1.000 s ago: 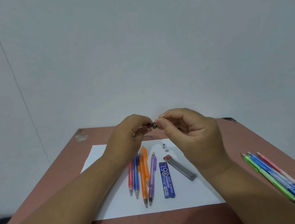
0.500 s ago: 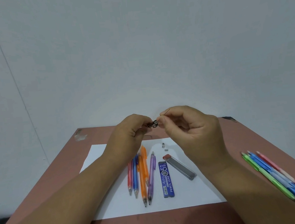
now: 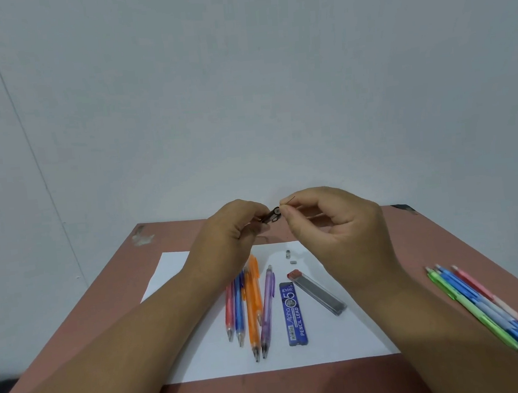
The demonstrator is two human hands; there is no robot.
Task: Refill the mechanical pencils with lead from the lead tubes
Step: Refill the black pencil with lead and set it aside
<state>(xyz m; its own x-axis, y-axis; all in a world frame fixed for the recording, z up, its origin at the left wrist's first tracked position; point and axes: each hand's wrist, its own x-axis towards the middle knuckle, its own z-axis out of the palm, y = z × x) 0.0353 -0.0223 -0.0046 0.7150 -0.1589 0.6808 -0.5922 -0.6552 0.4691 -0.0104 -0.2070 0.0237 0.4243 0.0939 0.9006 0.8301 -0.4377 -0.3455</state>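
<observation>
Head view: above the table's [image 3: 110,303] far edge, the left hand [image 3: 229,230] grips a dark pencil [image 3: 272,215] as the right hand [image 3: 332,230] pinches a lead [image 3: 290,200] at its open end; the lead tubes [image 3: 294,314] lie on paper [image 3: 326,341] below.

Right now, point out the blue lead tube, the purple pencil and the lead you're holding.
blue lead tube [image 3: 295,314]: head view, middle of its printed label.
purple pencil [image 3: 268,310]: head view, mid barrel.
lead [image 3: 290,199]: head view, the thin end that sticks up from the right hand's [image 3: 332,230] pinch.
</observation>
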